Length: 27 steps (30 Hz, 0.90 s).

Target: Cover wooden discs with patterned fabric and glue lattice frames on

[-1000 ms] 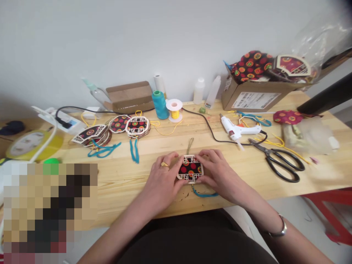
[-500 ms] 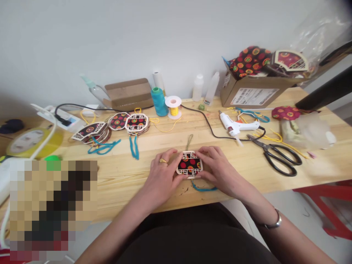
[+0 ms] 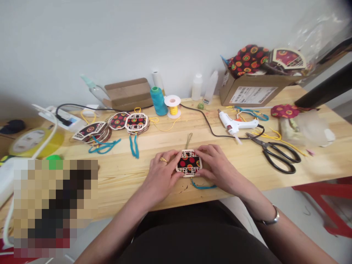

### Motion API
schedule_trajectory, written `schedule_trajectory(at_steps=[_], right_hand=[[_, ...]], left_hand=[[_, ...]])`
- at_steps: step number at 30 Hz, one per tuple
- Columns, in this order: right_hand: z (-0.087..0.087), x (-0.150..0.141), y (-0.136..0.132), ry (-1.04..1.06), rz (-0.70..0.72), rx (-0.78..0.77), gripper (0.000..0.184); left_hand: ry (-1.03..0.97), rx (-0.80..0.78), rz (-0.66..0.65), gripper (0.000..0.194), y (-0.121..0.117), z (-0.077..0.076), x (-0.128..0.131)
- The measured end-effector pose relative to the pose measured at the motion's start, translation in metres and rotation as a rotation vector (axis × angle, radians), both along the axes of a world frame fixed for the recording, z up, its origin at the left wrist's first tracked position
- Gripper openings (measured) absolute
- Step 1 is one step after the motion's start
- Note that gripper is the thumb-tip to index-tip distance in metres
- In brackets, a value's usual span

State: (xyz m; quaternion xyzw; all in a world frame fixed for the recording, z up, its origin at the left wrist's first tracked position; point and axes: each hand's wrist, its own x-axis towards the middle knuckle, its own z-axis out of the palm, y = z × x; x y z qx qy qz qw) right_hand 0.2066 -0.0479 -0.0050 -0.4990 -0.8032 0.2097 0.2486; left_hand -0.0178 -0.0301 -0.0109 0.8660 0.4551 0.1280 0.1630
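Head view shows a small flat ornament with a white lattice frame over black cloth with red dots [image 3: 189, 162], lying on the pale wooden table [image 3: 126, 176] between both hands. Left hand [image 3: 162, 174] and right hand [image 3: 217, 167] press its side edges with curled fingers, half closed. Its long axis runs across, from hand to hand; an olive loop [image 3: 188, 139] points away and a blue cord [image 3: 202, 186] trails under the right hand. Beyond the right hand lie a white glue gun [image 3: 238, 126] and black scissors [image 3: 279, 156].

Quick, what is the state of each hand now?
Left hand: fingers closed on the ornament, left edge.
Right hand: fingers closed on its right edge.
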Motion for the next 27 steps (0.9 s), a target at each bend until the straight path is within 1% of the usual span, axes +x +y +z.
schedule_trajectory(at_steps=[7,13,19,24,27], right_hand=[[0.0006,-0.0007,-0.0016,0.016,-0.007,-0.014,0.056],[0.0017,-0.0009,-0.0008,0.033,-0.01,-0.033,0.053],[0.0004,-0.0002,-0.0015,0.041,-0.014,-0.034,0.052],[0.0006,0.0011,-0.0027,0.055,-0.017,-0.065,0.053],[-0.0007,0.002,-0.0033,0.098,-0.048,-0.079,0.051]], left_hand=[[0.002,-0.034,0.003,0.053,0.0006,0.0045,0.0002],[-0.019,-0.104,0.016,0.052,0.0017,0.0092,0.0006],[-0.027,-0.089,0.016,0.051,0.0012,0.0071,-0.0002],[-0.025,-0.101,0.03,0.048,0.0012,0.0059,0.0001],[-0.043,-0.099,0.039,0.048,0.0014,0.0054,-0.0015]])
